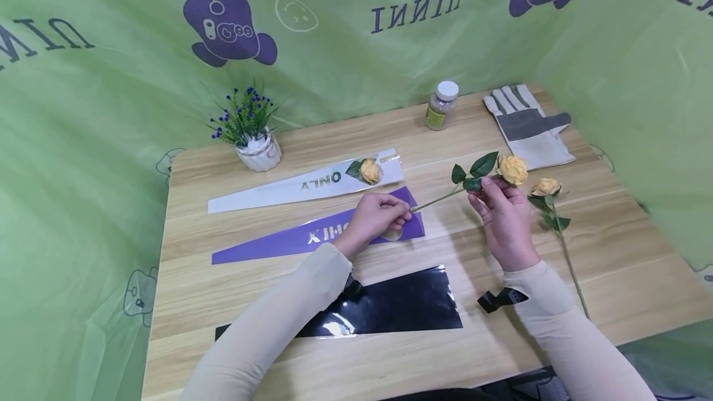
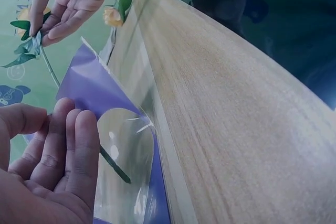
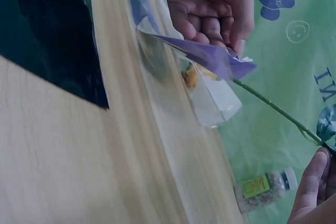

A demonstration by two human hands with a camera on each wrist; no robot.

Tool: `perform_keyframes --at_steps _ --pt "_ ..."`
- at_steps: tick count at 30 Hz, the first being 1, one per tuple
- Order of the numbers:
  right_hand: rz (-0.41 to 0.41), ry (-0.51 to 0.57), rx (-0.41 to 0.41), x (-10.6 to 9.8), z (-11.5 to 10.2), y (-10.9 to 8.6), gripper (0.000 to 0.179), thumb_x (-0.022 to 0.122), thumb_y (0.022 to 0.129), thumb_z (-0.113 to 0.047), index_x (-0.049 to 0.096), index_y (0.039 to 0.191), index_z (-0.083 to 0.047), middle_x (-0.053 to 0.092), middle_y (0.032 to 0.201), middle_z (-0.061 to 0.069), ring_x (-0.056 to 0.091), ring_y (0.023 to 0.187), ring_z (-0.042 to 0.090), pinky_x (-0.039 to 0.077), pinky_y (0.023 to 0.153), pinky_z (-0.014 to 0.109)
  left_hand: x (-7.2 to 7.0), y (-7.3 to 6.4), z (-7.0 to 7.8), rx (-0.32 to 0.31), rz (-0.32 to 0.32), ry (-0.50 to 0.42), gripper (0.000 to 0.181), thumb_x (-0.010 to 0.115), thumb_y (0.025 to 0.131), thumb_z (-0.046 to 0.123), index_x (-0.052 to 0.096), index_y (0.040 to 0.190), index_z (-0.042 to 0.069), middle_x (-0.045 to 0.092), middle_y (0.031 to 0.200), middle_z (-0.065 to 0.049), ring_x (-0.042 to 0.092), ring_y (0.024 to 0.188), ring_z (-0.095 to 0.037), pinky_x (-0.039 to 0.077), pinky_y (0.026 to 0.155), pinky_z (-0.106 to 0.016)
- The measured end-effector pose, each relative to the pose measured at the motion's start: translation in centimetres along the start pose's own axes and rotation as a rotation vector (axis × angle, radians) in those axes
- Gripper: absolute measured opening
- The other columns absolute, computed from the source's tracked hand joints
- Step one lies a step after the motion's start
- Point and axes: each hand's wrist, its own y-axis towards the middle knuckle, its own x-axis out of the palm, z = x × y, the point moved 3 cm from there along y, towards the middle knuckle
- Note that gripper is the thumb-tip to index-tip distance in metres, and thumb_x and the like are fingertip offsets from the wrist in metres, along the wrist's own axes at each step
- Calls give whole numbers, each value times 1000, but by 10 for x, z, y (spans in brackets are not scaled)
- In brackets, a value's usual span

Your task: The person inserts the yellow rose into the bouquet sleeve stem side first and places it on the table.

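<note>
My right hand (image 1: 504, 221) holds a yellow artificial rose (image 1: 512, 170) by its stem just below the bloom, beside green leaves. Its stem (image 3: 275, 109) slants down to my left hand (image 1: 379, 218), whose thumb and fingers pinch the open end of a purple flower sleeve (image 3: 210, 59). In the left wrist view the stem's lower end (image 2: 115, 166) shows at the sleeve's clear window (image 2: 126, 124); the fingers hide the part above it. The white sleeve (image 1: 267, 190) behind holds another yellow rose (image 1: 370, 171), visible through its window.
A black sleeve (image 1: 401, 302) lies nearest me. A loose yellow rose (image 1: 546, 187) lies right of my right hand. At the back stand a potted plant (image 1: 259, 152) and a white-capped jar (image 1: 442, 107); a work glove (image 1: 526, 125) lies at the right.
</note>
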Motion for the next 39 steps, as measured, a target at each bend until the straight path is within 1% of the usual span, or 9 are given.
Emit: perform_keyframes --at_steps 5,9,12,18,21,24,28,32,39 --pt "-2 -53 26 1 9 -4 18 76 91 -4 60 97 0 63 98 11 68 83 21 60 79 29 0 -2 0 -21 -12 -13 12 68 97 5 74 100 -5 75 84 -13 70 69 -19 62 75 -41" --pt "3 -65 40 1 12 -5 17 76 92 -4 60 98 0 63 98 10 69 82 20 60 80 29 0 -3 0 -38 -10 -26 12 69 97 6 74 99 -4 75 84 -13 71 70 -20 61 79 -45" --pt "-3 -63 48 1 11 -3 16 75 92 -3 60 99 0 63 98 10 68 82 20 60 80 29 0 -2 -1 -54 -9 -52 12 70 96 7 74 98 -4 75 85 -13 71 71 -20 62 76 -42" --pt "14 -17 -13 1 3 5 14 74 93 -2 62 101 0 65 98 11 67 81 19 60 78 28 -3 0 -3 -65 -16 -98 13 71 95 7 73 99 -5 75 86 -15 69 69 -17 62 69 -34" --pt "3 -42 11 3 6 5 16 74 92 -2 61 102 0 64 100 11 68 83 20 60 80 28 -5 1 -7 -74 -1 -106 12 71 95 7 73 98 -4 75 85 -14 69 68 -17 62 67 -31" --pt "-7 -91 37 6 14 2 18 75 92 -3 61 103 0 63 101 10 69 84 20 60 80 28 -5 0 -5 -60 4 -128 13 70 96 7 73 100 -6 75 86 -15 70 68 -17 62 67 -31" --pt "-12 -112 57 10 23 -2 19 75 92 -4 63 106 -1 66 102 10 70 85 20 60 80 27 -2 -1 1 -28 -6 -158 16 69 97 7 72 105 -7 75 89 -16 72 70 -17 62 69 -32" --pt "-22 -103 80 12 26 -6 19 74 93 -3 64 108 -1 67 102 10 71 85 20 59 80 27 0 -3 4 -39 5 -180 17 70 97 8 72 105 -7 75 89 -17 71 71 -17 62 70 -32" --pt "-52 -116 46 16 27 -11 21 73 93 -3 61 110 0 66 101 9 72 85 20 60 81 30 1 -4 7 -23 38 -185 16 71 96 9 73 104 -5 75 89 -17 72 73 -18 62 73 -35"
